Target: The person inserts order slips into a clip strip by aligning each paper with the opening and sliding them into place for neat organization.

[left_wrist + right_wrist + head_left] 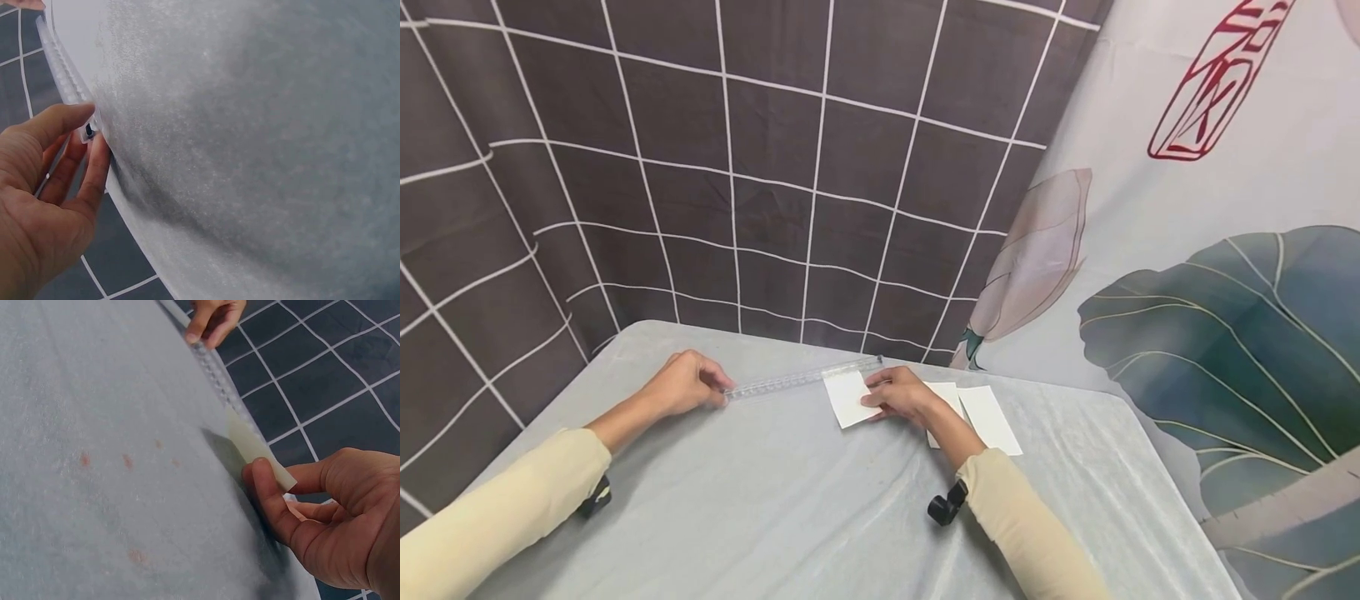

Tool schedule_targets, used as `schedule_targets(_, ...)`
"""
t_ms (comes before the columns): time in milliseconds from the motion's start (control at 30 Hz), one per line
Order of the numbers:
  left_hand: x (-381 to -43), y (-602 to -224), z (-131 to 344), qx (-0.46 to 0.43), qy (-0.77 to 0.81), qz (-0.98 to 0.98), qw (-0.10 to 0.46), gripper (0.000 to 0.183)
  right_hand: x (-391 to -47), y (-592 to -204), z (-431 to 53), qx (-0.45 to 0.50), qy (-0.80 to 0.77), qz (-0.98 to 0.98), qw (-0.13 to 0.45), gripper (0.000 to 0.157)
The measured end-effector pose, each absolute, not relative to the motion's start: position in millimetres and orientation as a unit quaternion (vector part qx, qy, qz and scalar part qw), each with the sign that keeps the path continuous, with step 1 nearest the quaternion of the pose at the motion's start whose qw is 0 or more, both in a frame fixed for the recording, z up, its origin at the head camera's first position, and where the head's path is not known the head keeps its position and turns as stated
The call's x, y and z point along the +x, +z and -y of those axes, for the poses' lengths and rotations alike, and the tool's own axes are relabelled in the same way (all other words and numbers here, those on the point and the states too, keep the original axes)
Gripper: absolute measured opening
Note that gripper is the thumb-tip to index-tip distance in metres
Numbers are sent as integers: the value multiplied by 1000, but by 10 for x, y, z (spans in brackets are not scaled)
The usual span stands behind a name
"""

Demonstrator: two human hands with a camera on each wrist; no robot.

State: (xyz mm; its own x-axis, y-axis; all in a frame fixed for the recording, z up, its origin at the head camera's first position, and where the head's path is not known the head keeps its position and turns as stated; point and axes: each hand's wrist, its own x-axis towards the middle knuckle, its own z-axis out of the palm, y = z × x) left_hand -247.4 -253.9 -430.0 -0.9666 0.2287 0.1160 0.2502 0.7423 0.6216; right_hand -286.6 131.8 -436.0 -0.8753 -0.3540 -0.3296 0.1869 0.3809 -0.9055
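A long clear plastic strip with a row of ring-like bumps lies slanted across the far part of the table. My left hand pinches its left end between thumb and fingers, and a small dark piece shows at that end of the strip in the left wrist view. With thumb and fingers, my right hand holds a small white sheet of paper by its right side. The sheet's upper edge meets the strip near the right end; whether it is inserted there, I cannot tell.
Two more white sheets lie right of my right hand, one partly behind the wrist and one farther right. A pale grey cloth covers the table. Behind its far edge hangs a dark gridded curtain; a printed one hangs at right.
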Motion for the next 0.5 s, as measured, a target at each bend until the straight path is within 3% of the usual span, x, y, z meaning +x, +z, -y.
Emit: schedule_targets(500,-2488,-4288,2537,-127,-316,940,20,21,-2886,-4354,-1199,-58,-516,-822,234,49)
